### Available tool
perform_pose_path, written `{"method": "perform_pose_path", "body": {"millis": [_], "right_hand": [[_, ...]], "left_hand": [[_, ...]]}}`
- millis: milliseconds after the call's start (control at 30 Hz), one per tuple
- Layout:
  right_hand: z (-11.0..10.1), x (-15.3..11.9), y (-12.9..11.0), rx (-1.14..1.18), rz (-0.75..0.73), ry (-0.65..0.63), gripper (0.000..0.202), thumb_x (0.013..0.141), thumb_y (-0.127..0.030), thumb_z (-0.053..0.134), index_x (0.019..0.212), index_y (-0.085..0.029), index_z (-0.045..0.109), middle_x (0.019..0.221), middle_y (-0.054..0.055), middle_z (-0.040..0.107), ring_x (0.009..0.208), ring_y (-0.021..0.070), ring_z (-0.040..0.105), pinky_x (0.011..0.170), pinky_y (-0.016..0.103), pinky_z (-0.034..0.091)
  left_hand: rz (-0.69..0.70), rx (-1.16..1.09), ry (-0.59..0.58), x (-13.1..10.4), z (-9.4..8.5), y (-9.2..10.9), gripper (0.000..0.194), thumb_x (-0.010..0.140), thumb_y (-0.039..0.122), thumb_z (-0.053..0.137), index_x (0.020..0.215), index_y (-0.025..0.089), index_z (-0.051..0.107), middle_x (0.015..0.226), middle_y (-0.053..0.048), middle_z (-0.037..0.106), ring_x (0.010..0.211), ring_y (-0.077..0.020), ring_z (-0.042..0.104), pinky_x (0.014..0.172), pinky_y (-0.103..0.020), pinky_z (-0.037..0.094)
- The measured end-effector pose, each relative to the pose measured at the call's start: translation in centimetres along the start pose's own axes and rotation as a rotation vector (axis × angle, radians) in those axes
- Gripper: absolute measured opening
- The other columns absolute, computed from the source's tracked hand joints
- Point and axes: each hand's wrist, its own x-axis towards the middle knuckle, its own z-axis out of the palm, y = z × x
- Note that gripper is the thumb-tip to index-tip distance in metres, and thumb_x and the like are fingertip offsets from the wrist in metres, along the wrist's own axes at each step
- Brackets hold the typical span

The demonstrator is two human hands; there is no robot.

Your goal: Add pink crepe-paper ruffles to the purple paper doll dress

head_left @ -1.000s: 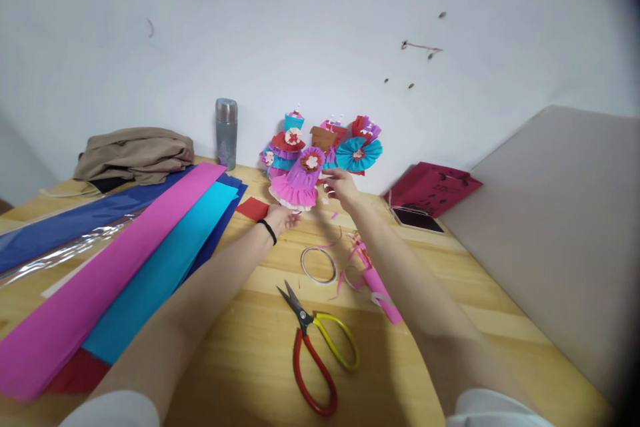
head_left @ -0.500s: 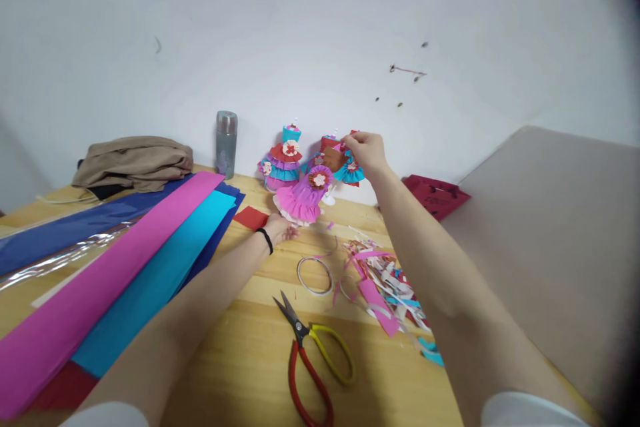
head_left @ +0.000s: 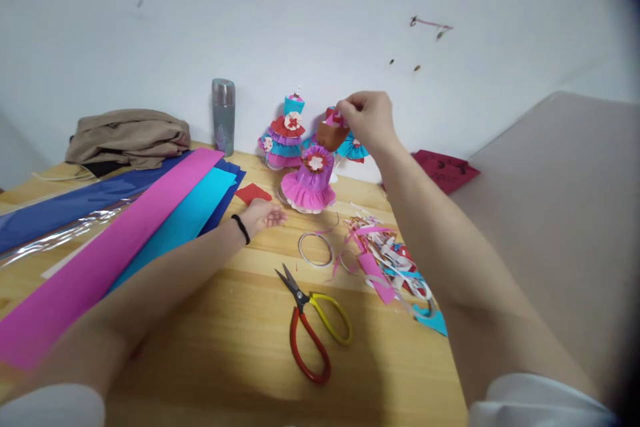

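Note:
My right hand (head_left: pixel 367 119) is closed in a pinch at the top of a miniature paper dress (head_left: pixel 314 180), which has a brown bodice, a flower at the waist and a ruffled pink skirt. The dress is upright, its base at the table surface. My left hand (head_left: pixel 267 215), with a black band at the wrist, is open and holds nothing; it lies left of the skirt, beside a small red paper piece (head_left: pixel 253 193). Behind stands another layered paper dress (head_left: pixel 287 140) in blue, red and purple. A third dress (head_left: pixel 353 148) is partly hidden behind my right hand.
Scissors (head_left: pixel 300 300) with red and yellow handles lie in front, below a wire ring (head_left: pixel 315 250). Paper scraps (head_left: pixel 385 253) are heaped at right. Long pink paper (head_left: pixel 125 240) and blue sheets cover the left. A thermos (head_left: pixel 223 119), brown cloth (head_left: pixel 130 137) and red bag (head_left: pixel 445 171) line the back.
The pink dress has gone from tilted to upright. My left hand has come away from its hem toward the left, while my right hand keeps its pinch at the top. The camera view has shifted.

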Motion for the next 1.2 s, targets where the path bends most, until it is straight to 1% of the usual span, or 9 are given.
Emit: {"method": "perform_pose_path", "body": {"millis": [100,167,233,333,433,600,833,1067,1200], "right_hand": [[0.5,-0.5,0.5,0.052,-0.022,-0.002,0.024,0.086,-0.022,0.061,0.063,-0.017,0.061,0.059,0.001,0.055,0.065,0.0148,0.053,0.069,0.031,0.044],[0.3,-0.7,0.9,0.084,-0.042,0.002,0.022,0.084,-0.026,0.062,0.063,-0.019,0.062,0.056,0.0,0.054,0.062,0.0158,0.052,0.065,0.031,0.044],[-0.1,-0.8,1.2,0.108,-0.07,-0.026,0.022,0.082,-0.029,0.064,0.062,-0.02,0.063,0.054,0.0,0.052,0.06,0.0157,0.051,0.062,0.03,0.044],[-0.9,-0.9,1.2,0.148,-0.097,-0.091,0.022,0.082,-0.028,0.064,0.062,-0.019,0.065,0.056,0.0,0.055,0.059,0.014,0.05,0.058,0.028,0.041],[-1.4,-1.1,1.1,0.187,-0.094,-0.137,0.02,0.084,-0.024,0.062,0.065,-0.019,0.068,0.06,0.0,0.058,0.06,0.0132,0.051,0.059,0.027,0.041],[-1.6,-1.3,1.5,0.316,-0.045,-0.127,0.011,0.079,-0.017,0.065,0.081,-0.02,0.075,0.07,0.001,0.067,0.07,0.0168,0.059,0.064,0.027,0.046],[-1.6,-1.7,2.1,0.344,-0.008,-0.12,0.017,0.084,-0.026,0.065,0.068,-0.019,0.069,0.059,0.0,0.059,0.056,0.0129,0.049,0.053,0.026,0.04],[-1.8,-2.2,2.4,0.388,0.015,-0.105,0.025,0.085,-0.036,0.071,0.067,-0.02,0.065,0.057,-0.001,0.056,0.053,0.0121,0.05,0.052,0.027,0.041],[-1.7,-2.3,2.5,0.389,0.01,-0.102,0.027,0.088,-0.03,0.066,0.064,-0.019,0.064,0.056,-0.001,0.054,0.052,0.0118,0.049,0.052,0.027,0.04]], "left_hand": [[0.033,0.092,0.093,-1.8,-1.1,1.4,0.019,0.097,0.028,0.062,0.105,0.012,0.066,0.1,-0.008,0.068,0.082,-0.0156,0.065,0.073,-0.03,0.057],[0.155,0.122,0.155,-2.9,-1.4,3.3,0.021,0.095,0.017,0.06,0.076,0.01,0.063,0.065,-0.002,0.06,0.05,-0.007,0.049,0.05,-0.019,0.04],[0.308,0.133,0.177,-3.7,-1.4,5.9,0.032,0.095,0.015,0.058,0.063,0.012,0.059,0.052,0.002,0.051,0.041,-0.004,0.036,0.043,-0.019,0.028],[0.646,0.175,0.149,-4.3,-0.4,10.5,0.014,0.092,0.012,0.06,0.082,0.013,0.07,0.064,0.001,0.062,0.053,-0.0057,0.051,0.053,-0.016,0.039],[0.956,0.402,0.065,-3.7,1.5,14.7,0.014,0.085,0.013,0.066,0.095,0.013,0.076,0.094,-0.005,0.075,0.087,-0.0138,0.067,0.08,-0.021,0.05],[0.996,0.555,-0.024,-1.9,4.6,18.2,0.022,0.084,0.007,0.062,0.1,0.01,0.076,0.11,-0.01,0.075,0.104,-0.018,0.067,0.094,-0.026,0.049],[0.945,0.59,-0.125,-1.6,6.1,18.5,0.015,0.08,0.006,0.063,0.083,0.009,0.077,0.078,-0.005,0.074,0.068,-0.0109,0.059,0.067,-0.022,0.046],[0.894,0.664,-0.135,-1.5,7.5,18.9,0.013,0.071,-0.002,0.067,0.068,0.01,0.072,0.058,0.0,0.064,0.056,-0.0089,0.053,0.059,-0.021,0.042],[0.889,0.72,-0.158,-1.8,8.1,18.9,0.019,0.068,-0.006,0.068,0.06,0.011,0.067,0.053,0.002,0.059,0.056,-0.0089,0.054,0.061,-0.022,0.043]]}}
